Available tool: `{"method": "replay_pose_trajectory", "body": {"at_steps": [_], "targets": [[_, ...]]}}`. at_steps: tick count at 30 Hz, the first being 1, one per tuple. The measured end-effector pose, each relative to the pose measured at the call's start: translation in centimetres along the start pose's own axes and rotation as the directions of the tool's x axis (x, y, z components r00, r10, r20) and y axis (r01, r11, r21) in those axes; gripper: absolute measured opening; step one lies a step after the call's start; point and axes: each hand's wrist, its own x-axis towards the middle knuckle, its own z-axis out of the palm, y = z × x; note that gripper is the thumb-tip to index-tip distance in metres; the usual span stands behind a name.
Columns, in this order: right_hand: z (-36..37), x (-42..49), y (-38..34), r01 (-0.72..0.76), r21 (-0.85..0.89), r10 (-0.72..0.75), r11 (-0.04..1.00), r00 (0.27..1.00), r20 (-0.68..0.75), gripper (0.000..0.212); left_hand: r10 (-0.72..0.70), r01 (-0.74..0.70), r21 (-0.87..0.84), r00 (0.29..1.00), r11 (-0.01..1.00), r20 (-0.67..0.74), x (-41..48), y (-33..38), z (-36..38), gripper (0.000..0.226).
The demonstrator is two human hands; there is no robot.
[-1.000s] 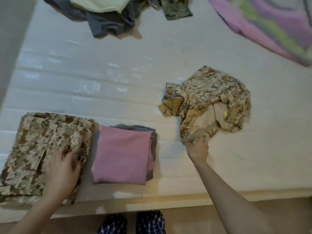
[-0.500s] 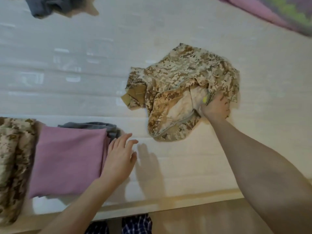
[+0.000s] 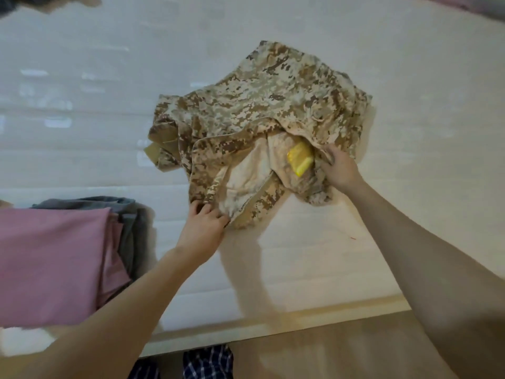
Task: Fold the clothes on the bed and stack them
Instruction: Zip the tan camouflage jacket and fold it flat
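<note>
Camouflage garment point(image 3: 273, 105) lies crumpled on the bed point(image 3: 410, 214). It is bunched between your two grips and beyond them, with its pale lining turned up. A yellow label point(image 3: 300, 157) shows just left of your right grip point(image 3: 338, 170).

Your left grip point(image 3: 203, 228) is narrow, its fingers curled onto the near edge of the cloth beside the zip seam and pinching it. Your right grip is closed on a fold at the garment's near right side, the fingers tucked into the fabric. Neither grip holds anything else.

The step in hand looks like opening the bundle out before any fold is made. To do it well:

- Draw the two grips apart so the cloth goes taut between them.
- Lift a little and let the far part fall open, rather than dragging the whole heap toward you.
- Find a true edge, such as the hem or the front opening. What you pinch now may be only a loose fold, and it would likely slip or twist.
- Get the lining turned inward and the sleeves out from underneath.
- Lay the garment flat beyond your grips and smooth it before the first crease.

The folded pink cloth point(image 3: 52, 263) sits on a grey one point(image 3: 131, 214), well to the left of your left grip. Spread the garment away from that stack so you do not knock it.
</note>
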Motion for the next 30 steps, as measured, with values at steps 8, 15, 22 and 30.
{"method": "replay_pose_trajectory", "body": {"at_steps": [8, 15, 22, 30], "targets": [[-6.9, -12.3, 0.3, -0.311, 0.813, 0.475, 0.493, 0.878, 0.048, 0.007, -0.285, 0.285, 0.168, 0.958, 0.944, -0.020, -6.4, -4.0, -7.0, 0.020], [-13.2, -19.8, -8.7, -0.394, 0.909, 0.310, -0.136, 0.855, 0.417, 0.014, -0.151, 0.171, -0.110, 0.974, 0.979, 0.169, -7.1, 3.5, -10.9, 0.069], [-19.5, -25.5, -15.3, -0.327, 0.941, 0.233, 0.082, 0.925, 0.301, 0.013, -0.208, 0.009, -0.745, 0.962, 0.668, -0.175, -9.7, 13.6, -19.2, 0.104], [-32.7, -29.1, -24.3, 0.388, 0.563, -0.367, 0.730, 0.917, -0.156, 0.035, 0.049, -0.360, -0.669, 0.899, 0.651, -0.435, -8.8, 17.0, -40.7, 0.046]]}}
